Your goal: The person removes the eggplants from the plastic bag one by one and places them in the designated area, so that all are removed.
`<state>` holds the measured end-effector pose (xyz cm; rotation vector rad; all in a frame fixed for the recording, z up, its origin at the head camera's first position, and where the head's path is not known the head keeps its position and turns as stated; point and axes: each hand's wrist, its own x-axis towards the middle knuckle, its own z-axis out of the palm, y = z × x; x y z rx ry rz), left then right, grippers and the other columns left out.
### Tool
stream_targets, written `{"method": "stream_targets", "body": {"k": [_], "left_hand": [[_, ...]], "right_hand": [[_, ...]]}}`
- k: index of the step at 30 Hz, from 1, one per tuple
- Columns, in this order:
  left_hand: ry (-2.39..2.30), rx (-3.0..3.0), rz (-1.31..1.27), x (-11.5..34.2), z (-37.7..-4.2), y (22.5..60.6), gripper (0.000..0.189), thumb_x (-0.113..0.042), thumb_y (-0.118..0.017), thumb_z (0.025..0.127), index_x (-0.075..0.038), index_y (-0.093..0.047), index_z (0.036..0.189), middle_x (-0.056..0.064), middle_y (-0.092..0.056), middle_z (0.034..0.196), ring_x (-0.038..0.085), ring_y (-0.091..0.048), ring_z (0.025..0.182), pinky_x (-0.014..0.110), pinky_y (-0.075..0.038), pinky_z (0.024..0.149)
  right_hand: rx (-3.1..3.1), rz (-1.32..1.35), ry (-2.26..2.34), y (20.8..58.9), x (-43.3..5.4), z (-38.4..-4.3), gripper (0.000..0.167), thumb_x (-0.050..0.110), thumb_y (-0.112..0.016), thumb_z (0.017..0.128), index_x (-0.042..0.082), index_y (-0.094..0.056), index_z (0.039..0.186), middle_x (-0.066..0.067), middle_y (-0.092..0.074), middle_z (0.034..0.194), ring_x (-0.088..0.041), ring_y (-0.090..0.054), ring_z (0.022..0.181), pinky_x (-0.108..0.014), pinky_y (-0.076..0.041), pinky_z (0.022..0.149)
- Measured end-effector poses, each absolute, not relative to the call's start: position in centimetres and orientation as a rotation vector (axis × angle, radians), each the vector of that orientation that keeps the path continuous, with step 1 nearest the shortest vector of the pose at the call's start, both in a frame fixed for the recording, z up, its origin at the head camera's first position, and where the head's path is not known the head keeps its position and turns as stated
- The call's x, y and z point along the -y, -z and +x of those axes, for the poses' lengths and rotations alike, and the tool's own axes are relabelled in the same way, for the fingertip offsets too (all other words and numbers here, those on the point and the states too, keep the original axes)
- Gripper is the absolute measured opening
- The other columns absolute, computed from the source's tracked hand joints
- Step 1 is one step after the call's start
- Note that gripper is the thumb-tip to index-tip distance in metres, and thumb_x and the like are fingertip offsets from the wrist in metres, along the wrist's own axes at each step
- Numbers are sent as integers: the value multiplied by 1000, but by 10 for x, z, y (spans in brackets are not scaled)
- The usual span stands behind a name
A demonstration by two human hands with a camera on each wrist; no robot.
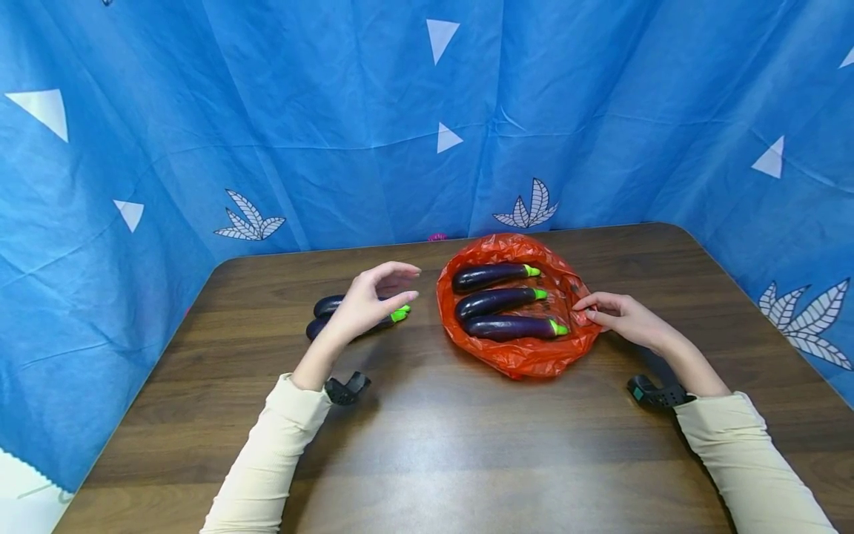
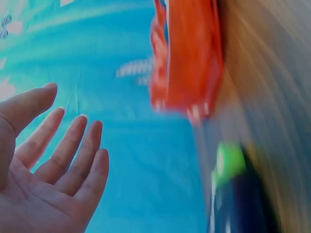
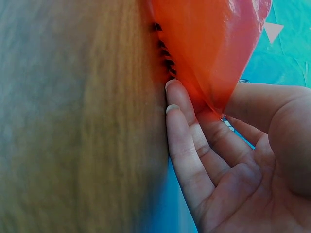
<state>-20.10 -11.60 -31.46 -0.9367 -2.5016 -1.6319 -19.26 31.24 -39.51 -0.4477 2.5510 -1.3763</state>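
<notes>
A red plastic bag (image 1: pixel 527 365) lies spread wide on the table, with three eggplants inside, among them a lower eggplant (image 1: pixel 510 327), their green stems pointing right. My right hand (image 1: pixel 623 317) pinches the bag's right rim between thumb and fingers; the right wrist view shows the red plastic (image 3: pixel 204 43) caught there. My left hand (image 1: pixel 363 302) hovers left of the bag, fingers loosely bent and apart, holding nothing; its palm (image 2: pixel 53 189) is bare in the left wrist view. Beneath and behind it lie more eggplants (image 1: pixel 327 305), partly hidden by the hand. One eggplant (image 2: pixel 238 199) appears blurred there.
The brown wooden table (image 1: pixel 467 460) has rounded far corners. A blue cloth (image 1: pixel 373 111) with white triangles and leaf prints hangs behind and along its sides. Each wrist carries a black camera mount (image 1: pixel 347 388).
</notes>
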Motion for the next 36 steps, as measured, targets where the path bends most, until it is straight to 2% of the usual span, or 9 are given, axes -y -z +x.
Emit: {"method": "stream_targets", "body": {"k": [3, 5, 12, 21, 30, 36], "left_hand": [[1695, 2476, -1023, 89, -203, 318, 30, 1, -66, 85, 5, -60, 115, 16, -62, 112, 32, -59, 102, 42, -45, 89], [1740, 2475, -1060, 71, -199, 316, 30, 5, -65, 85, 9, -59, 113, 21, -61, 111, 34, -58, 102, 44, -44, 90], [1806, 2455, -1200, 40, -212, 349, 32, 2, -66, 85, 11, -57, 115, 26, -58, 112, 38, -56, 103, 46, -42, 92], [1810, 2498, -1236, 36, -226, 380, 35, -5, -68, 86, 6, -57, 117, 22, -59, 113, 33, -57, 102, 33, -45, 89], [1467, 2684, -1327, 38, -224, 387, 40, -9, -71, 84, 1, -58, 120, 13, -60, 116, 20, -57, 103, 25, -43, 90], [1320, 2770, -1342, 38, -222, 388, 41, -9, -73, 83, -1, -59, 120, 10, -59, 118, 19, -57, 103, 22, -42, 90]], "right_hand": [[-2543, -453, 1388, 396, -313, -193, 26, 7, -48, 98, -7, -54, 119, -24, -54, 115, -17, -55, 86, -30, -50, 70], [-2536, -456, 1399, 395, -313, -192, 26, 7, -48, 98, -8, -54, 119, -23, -54, 114, -17, -55, 85, -30, -51, 70], [-2532, -463, 1397, 394, -310, -191, 26, 8, -49, 98, -7, -55, 118, -23, -55, 113, -16, -55, 85, -30, -50, 69], [-2550, -462, 1391, 395, -312, -191, 25, 9, -49, 98, -6, -56, 117, -22, -56, 111, -17, -56, 85, -30, -51, 69], [-2558, -459, 1393, 397, -313, -191, 25, 10, -49, 98, -5, -56, 117, -22, -55, 112, -16, -56, 84, -30, -51, 69], [-2563, -447, 1381, 396, -314, -193, 25, 9, -49, 98, -5, -56, 118, -23, -54, 115, -17, -55, 85, -30, -50, 69]]}}
